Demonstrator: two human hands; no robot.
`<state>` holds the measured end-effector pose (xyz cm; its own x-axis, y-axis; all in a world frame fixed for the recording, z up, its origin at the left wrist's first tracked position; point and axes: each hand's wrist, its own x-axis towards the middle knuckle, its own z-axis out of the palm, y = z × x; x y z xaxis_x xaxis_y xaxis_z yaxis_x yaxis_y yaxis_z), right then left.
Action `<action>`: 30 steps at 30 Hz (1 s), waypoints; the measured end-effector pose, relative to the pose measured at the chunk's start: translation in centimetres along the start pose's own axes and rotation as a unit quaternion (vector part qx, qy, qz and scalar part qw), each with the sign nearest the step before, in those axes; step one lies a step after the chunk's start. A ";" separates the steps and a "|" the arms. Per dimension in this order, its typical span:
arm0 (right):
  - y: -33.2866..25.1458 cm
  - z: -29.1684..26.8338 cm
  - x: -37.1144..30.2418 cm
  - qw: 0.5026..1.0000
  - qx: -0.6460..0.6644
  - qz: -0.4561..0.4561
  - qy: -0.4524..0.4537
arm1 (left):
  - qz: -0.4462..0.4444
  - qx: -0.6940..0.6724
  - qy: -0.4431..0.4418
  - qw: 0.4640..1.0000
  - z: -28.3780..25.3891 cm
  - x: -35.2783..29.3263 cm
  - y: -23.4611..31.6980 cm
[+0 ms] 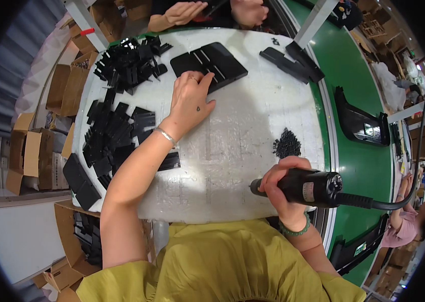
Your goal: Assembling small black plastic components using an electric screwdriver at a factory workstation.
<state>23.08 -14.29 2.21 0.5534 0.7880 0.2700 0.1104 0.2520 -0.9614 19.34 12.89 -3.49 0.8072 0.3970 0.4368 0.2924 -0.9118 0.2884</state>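
Note:
Near the far middle of the white work surface lies a black plastic panel (222, 64) with pale strips across it. My left hand (192, 98) is on its near edge, fingers curled against it and thumb out to the side; the fingertips are partly hidden. In my right hand (285, 189) is a black corded electric screwdriver (313, 187), held level with its tip toward the left, over the near right of the surface. Just beyond it sits a heap of small black screws (287, 144).
Black plastic parts (129, 63) pile up along the left side, and a few black pieces (293, 63) lie far right. A green conveyor (351, 166) carrying black housings (363, 121) runs at right. Cardboard boxes (69, 85) stand at left. Another person's hands (185, 12) are across the table.

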 end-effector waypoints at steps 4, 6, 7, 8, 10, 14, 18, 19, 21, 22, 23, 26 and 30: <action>0.5 0.0 0.3 0.999 0.021 -0.020 -0.015 | -0.021 -0.011 0.042 0.999 0.0 -0.1 -0.6; 0.6 0.2 0.6 1.000 0.018 -0.015 -0.010 | -0.014 0.018 0.060 0.998 1.1 0.6 -1.5; 0.6 0.4 0.6 1.000 0.014 -0.013 -0.002 | -0.020 0.020 0.059 0.998 1.2 0.8 -2.0; 0.7 0.5 0.6 1.000 0.012 -0.023 0.000 | -0.036 0.017 0.026 0.999 1.0 1.1 -1.9; 0.6 0.5 0.3 1.000 0.016 -0.018 -0.011 | -0.052 0.012 -0.004 0.999 0.1 0.6 -1.6; -0.6 0.7 -0.6 0.993 0.019 -0.015 0.113 | 0.020 -0.135 0.015 0.991 -3.1 -2.7 0.2; -1.5 -2.0 -0.8 0.978 0.059 -0.079 0.183 | 0.017 -0.212 -0.129 0.968 -7.0 -10.5 5.0; -1.6 -2.6 -0.8 0.980 0.070 -0.079 0.171 | -0.018 -0.261 -0.193 0.946 -7.4 -11.9 6.1; -1.6 -3.3 -0.4 0.980 0.077 -0.087 0.162 | -0.022 -0.242 -0.204 0.948 -7.4 -13.9 7.3; -1.6 -3.5 -0.3 0.981 0.076 -0.085 0.154 | -0.006 -0.171 -0.151 0.974 -8.0 -14.3 7.3; -1.5 -3.6 -0.3 0.981 0.078 -0.081 0.157 | -0.006 -0.171 -0.155 0.973 -8.5 -14.0 6.7; -1.3 -3.9 -0.4 0.980 0.069 -0.082 0.165 | -0.021 -0.060 -0.084 0.994 -9.7 -13.8 2.4; -1.4 -3.8 -0.4 0.979 0.086 -0.076 0.168 | -0.045 -0.064 -0.147 0.986 -10.1 -13.9 0.6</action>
<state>25.86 -17.05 3.26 0.7847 0.5122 0.3492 0.0876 0.4660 -0.8804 3.09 7.91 -0.85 0.8998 0.4117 0.1444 0.3179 -0.8455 0.4291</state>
